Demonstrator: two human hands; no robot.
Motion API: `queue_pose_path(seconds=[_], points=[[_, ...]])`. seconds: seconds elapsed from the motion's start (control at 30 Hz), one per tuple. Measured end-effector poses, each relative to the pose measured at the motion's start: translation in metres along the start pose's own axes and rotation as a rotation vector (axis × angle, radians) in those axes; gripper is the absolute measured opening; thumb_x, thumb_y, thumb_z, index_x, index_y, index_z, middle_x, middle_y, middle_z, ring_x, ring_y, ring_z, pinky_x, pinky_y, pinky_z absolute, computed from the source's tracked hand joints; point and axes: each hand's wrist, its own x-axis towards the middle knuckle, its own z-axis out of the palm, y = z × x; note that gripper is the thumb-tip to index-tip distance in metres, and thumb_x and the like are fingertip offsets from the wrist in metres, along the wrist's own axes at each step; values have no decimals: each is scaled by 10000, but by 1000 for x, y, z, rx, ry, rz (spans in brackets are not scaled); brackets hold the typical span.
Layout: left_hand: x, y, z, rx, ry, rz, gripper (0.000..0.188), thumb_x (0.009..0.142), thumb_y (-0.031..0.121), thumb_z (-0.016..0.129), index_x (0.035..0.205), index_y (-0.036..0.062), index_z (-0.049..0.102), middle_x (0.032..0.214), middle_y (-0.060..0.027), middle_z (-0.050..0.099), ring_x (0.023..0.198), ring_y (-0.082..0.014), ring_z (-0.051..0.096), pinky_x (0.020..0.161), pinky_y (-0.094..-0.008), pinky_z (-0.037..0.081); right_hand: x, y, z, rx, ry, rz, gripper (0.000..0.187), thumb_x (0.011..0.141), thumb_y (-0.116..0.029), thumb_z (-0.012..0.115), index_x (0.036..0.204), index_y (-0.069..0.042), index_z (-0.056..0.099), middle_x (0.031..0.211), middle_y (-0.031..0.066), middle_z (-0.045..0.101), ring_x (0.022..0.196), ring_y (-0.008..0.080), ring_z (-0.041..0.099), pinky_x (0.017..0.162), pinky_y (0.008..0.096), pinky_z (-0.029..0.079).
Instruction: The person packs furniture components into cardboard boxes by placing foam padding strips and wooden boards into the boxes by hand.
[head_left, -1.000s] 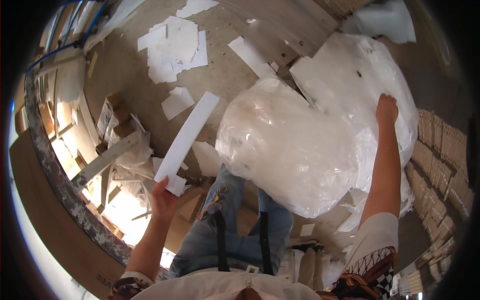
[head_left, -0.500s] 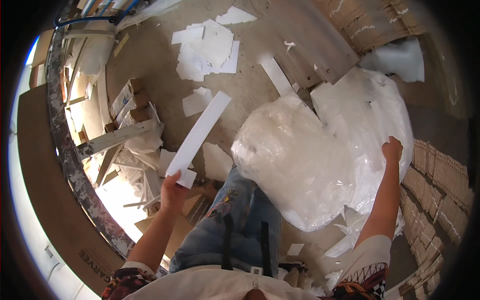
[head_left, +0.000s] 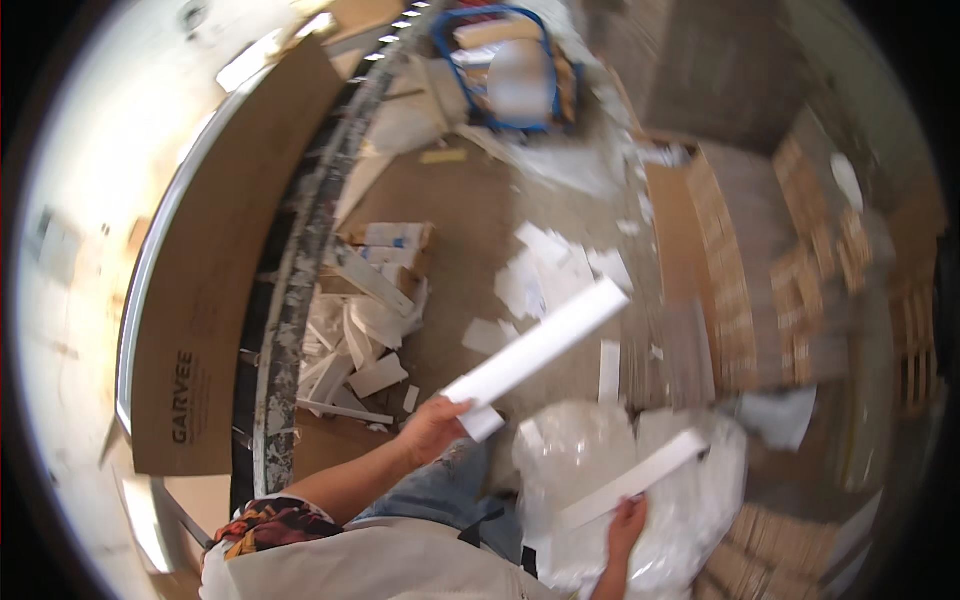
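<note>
In my left hand, fingers closed, is one end of a long flat white strip, pointing up and to the right. A short white piece sticks out beside it, in the same grip. My right hand is closed on another white strip, held over a large clear plastic bag. Whitish material fills the bag, which lies on the floor to the right of my legs. Whether the strips are foam or board, I cannot tell.
White sheets and scraps lie on the floor ahead. Offcuts are heaped by the worn metal rail on the left, beyond which stands a brown cardboard panel. Stacked cardboard fills the right. A blue-framed cart stands far ahead.
My view has swung left. The right hand, seen closed over the bag before, now holds a visible white strip. My left hand keeps its strip and short piece.
</note>
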Motion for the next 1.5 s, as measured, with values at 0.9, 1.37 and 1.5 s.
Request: queue_pose_path(seconds=[0.9,1.37,1.5], points=[[16,427,-78,-40,611,965,237,700,63,728,913,-10,656,854,-57,663,748,-101,602,706,-244,473,223,-717,464,-103,-784,-1853,468,664,-39,731,1100,-22,565,1094,142,555,878,265,579,695,332,491],[-38,504,-63,48,1293,1330,273,766,1,641,1037,18,628,985,-54,615,912,-123,570,813,-242,447,236,-908,675,-80,-1015,-2311,593,647,-44,684,1201,-26,472,1060,145,530,917,290,548,780,372,469],[-92,528,-119,-160,1408,1543,405,812,-19,549,1212,32,511,1075,-84,585,953,-129,561,845,-247,445,219,-975,755,-152,-1004,-2114,555,688,-42,651,1212,-50,465,1013,150,557,934,289,540,763,357,463]])
